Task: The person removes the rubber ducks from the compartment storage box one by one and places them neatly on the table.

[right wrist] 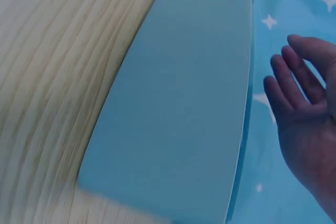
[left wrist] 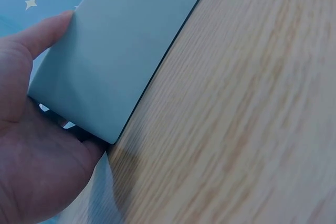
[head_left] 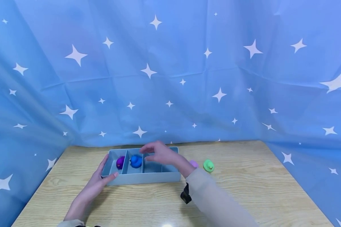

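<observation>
A light blue divided box (head_left: pixel 143 179) lies lengthwise on the table. A purple rubber duck (head_left: pixel 120 162) sits in its leftmost compartment, and a blue rubber duck (head_left: pixel 136 161) in the one beside it. My left hand (head_left: pixel 98 181) grips the box's left end, with the thumb at the front rim, as the left wrist view also shows (left wrist: pixel 47 129). Above the box, just right of the blue duck, hovers my right hand (head_left: pixel 160 153). Its fingers are loosely bent and nothing shows between them; the right wrist view shows that hand (right wrist: pixel 310 98) apart from the box wall.
On the table (head_left: pixel 147 205) right of the box lie a green rubber duck (head_left: pixel 208 165) and a lilac object (head_left: pixel 194 164), the latter partly hidden by my right forearm. A blue curtain (head_left: pixel 187 63) with white stars hangs behind and at both sides.
</observation>
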Available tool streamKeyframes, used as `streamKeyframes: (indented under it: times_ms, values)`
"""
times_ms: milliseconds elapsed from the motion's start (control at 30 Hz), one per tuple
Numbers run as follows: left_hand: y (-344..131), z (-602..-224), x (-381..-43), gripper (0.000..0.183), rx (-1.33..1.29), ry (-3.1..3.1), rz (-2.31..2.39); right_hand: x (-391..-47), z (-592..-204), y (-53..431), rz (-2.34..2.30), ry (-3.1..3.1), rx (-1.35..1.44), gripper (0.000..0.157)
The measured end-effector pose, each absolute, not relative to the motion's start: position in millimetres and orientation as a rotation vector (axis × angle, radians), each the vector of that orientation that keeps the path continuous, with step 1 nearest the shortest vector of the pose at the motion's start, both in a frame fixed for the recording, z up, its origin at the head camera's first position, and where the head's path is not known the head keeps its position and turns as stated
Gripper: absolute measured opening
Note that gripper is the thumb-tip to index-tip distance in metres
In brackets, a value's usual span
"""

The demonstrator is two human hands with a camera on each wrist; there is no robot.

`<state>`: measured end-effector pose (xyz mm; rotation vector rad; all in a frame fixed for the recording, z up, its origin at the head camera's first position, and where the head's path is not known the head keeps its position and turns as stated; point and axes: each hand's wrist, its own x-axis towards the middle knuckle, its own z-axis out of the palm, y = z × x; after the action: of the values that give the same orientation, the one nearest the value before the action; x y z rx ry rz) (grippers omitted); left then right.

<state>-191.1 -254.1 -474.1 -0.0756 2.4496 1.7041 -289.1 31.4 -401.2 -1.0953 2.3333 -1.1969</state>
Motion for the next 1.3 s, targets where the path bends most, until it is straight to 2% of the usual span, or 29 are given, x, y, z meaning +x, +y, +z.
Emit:
streamKeyframes:
  times_ms: [300, 1300]
  values:
    - [-255, -476, -193, 0.1, -0.086, 2.434, 1.699, -290, -408, -5, -1.073, 2.428, -1.065, 0.031]
    - [-254, -472, -191, 0.102, -0.09, 2.444, 1.705, -298, -428, -26, -0.788, 2.532, -1.096, 0.036]
